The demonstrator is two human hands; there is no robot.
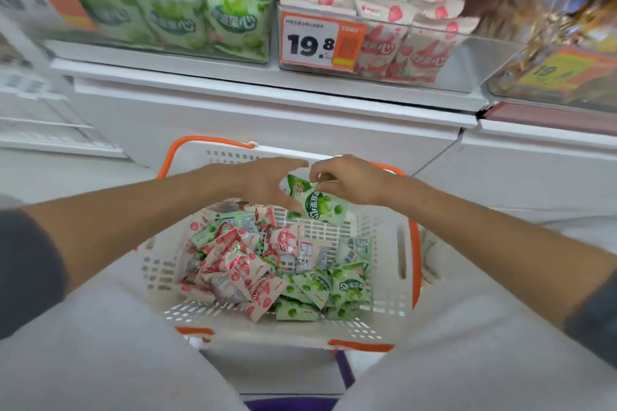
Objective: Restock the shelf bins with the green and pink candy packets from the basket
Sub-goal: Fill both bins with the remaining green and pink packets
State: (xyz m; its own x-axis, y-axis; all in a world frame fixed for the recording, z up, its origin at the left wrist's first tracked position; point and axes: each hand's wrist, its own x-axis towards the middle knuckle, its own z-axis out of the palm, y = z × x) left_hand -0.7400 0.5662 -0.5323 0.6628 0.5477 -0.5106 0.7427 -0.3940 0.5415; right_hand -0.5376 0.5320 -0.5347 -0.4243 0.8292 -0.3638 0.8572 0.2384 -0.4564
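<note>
The right hand (pixel 354 182) pinches the top edge of one green packet (pixel 317 205) between fingertips and thumb. The packet hangs just above the far end of the basket (pixel 384 320), at about 12 o'clock from the heap inside. The left hand (pixel 267 183) is spread and relaxed at the packet's 9 o'clock. Its thumb reaches toward the lower corner, but I cannot tell whether it touches.

The first risk is the hold itself. It is a light pinch on a slick wrapper edge, so a quick lift toward the shelf could let the packet slip. Being so near the far rim, it might fall outside the basket rather than back in.

The second risk is the wrong bin. The pink bin (pixel 400 40), with its price tag (pixel 317 43), sits almost straight above the hands at 12 to 1 o'clock. The green bin (pixel 187 20) is off at 11 o'clock, so a straight upward reach would put green among pink.

Third, the green bin looks tightly packed against its clear front. Pushing another packet in could tip the front row over the lip.

Many pink packets (pixel 233 264) and green packets (pixel 327 287) lie mixed in the basket, pink mostly at 9 o'clock and green at 4 o'clock. A hasty handful would likely carry both colours.
</note>
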